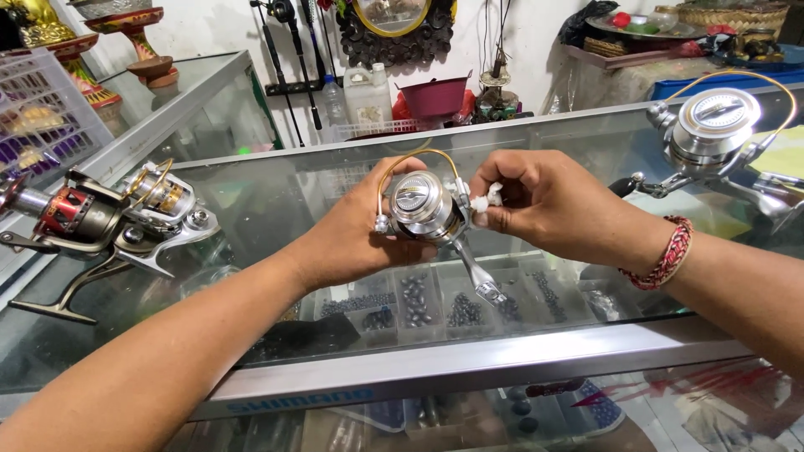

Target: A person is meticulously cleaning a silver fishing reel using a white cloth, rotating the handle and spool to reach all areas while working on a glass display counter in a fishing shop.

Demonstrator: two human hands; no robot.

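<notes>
Now left hand point(347, 238) grips silver reel point(423, 205); right hand point(544, 205) pinches white wad point(487, 199) beside it.

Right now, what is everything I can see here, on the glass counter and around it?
Small fishing reel: one, silver with a gold bail wire, held above the counter.
White scrap: one, pinched against the reel's side.
Reels at left: two, one red and grey, one silver and gold, lying on the glass counter.
Large reel: one, silver, on the counter at right.
Sinkers: many, dark grey, in tray compartments under the glass.
Bucket: one, magenta, by the back wall.
Basket: one, white plastic, far left.
Bracelet: one, red braided, on the right wrist.
Left hand: holds the small reel.
Right hand: holds the white scrap.
</notes>
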